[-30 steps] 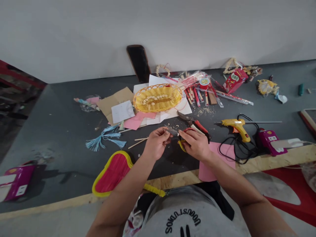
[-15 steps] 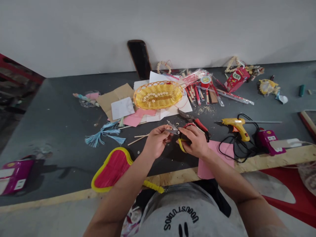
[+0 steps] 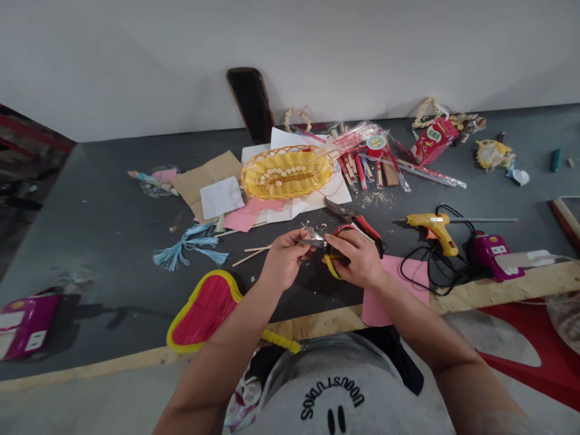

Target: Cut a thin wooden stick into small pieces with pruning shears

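Observation:
My right hand [image 3: 360, 257] is closed round the handles of a pair of scissors [image 3: 316, 242], whose blades point left and stand apart. Close to the blade tips, my left hand [image 3: 286, 257] is pinched shut; whatever lies between its fingertips is too small to make out. Just beyond my hands, a yellow woven basket [image 3: 294, 188] holds a row of small pale pieces. Red-handled pruning shears [image 3: 367, 228] lie behind my right hand. Under my left forearm rests a red heart-shaped fan [image 3: 202, 314] with a yellow edge.
A yellow glue gun [image 3: 432, 228] and its black cord lie right, beside a purple power socket [image 3: 492, 251]. Pink paper [image 3: 408, 275] sits under my right forearm. A blue tassel [image 3: 185, 251] lies left. A phone [image 3: 251, 103] leans on the wall; a red drink carton [image 3: 434, 142] is behind.
The scissors blades have shifted slightly, and both hands stay close together at nearly the same place. The whole view has moved a little; the table things lie as before.

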